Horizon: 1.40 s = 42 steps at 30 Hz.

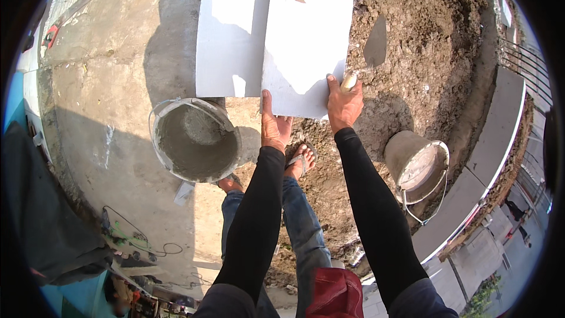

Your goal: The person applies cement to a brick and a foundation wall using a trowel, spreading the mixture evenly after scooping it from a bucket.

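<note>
A long white block point(306, 53) stretches away from me, one of its ends close to my hands. My left hand point(275, 126) grips that end at its left corner, thumb up along the side and the fingers partly hidden beneath. At the right corner, my right hand point(344, 105) presses its thumb on the block while its fingers wrap round the pale handle of a pointed trowel point(375, 44). The trowel's grey blade points away over the soil. Left of the block is a second white block point(226, 59), partly in shadow.
A large bucket of wet grey mortar point(197, 138) stands left of my feet, handle up. To the right, a smaller tilted bucket point(415, 165) sits by a curved low wall point(494, 135). Rough soil point(424, 41) covers the right; concrete floor point(106, 94) lies left, with cables point(141, 238).
</note>
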Each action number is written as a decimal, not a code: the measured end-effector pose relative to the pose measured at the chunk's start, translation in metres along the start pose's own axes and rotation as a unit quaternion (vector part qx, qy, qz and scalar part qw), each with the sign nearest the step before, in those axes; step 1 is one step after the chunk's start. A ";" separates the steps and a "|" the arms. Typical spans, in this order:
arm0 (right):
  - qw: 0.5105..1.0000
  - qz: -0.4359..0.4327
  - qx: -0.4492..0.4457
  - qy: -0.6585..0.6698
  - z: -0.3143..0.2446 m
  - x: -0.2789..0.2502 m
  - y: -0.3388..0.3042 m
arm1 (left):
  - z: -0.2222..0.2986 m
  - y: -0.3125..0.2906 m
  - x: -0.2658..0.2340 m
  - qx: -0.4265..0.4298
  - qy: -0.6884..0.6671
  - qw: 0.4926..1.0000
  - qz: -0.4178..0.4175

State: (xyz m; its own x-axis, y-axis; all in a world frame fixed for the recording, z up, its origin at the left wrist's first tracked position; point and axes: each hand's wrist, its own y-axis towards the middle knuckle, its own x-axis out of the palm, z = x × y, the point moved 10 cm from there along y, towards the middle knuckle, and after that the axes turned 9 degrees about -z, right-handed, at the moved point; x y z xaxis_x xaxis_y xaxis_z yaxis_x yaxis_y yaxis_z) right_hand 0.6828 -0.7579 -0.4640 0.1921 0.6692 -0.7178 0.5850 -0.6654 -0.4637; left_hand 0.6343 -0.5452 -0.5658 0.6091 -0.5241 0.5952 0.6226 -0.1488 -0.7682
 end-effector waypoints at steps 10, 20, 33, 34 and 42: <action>0.999 -0.011 -0.005 -0.036 -0.024 -0.009 -0.018 | 0.028 -0.018 -0.002 0.061 0.021 0.996 0.059; 0.988 -0.093 0.115 0.038 0.000 -0.054 -0.184 | 0.102 -0.219 -0.011 0.026 0.224 0.962 0.156; 0.749 -0.040 0.267 0.606 -0.063 0.024 -0.393 | 0.289 -0.349 0.218 0.289 0.688 0.666 0.021; 0.696 -0.051 0.282 0.658 -0.071 0.033 -0.390 | 0.282 -0.345 0.244 0.322 0.729 0.603 0.022; 0.879 -0.001 0.158 0.449 0.068 -0.081 -0.356 | 0.212 -0.330 0.390 0.381 0.832 0.350 -0.200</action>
State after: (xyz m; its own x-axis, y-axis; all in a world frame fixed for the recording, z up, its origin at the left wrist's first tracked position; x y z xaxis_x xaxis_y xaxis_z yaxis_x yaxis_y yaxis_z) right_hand 0.4048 -0.5977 -0.2759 0.8196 0.5668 -0.0833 0.3647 -0.6284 -0.6871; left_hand 0.7702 -0.5226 -0.0301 -0.3368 -0.4463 -0.8291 0.8311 -0.5548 -0.0390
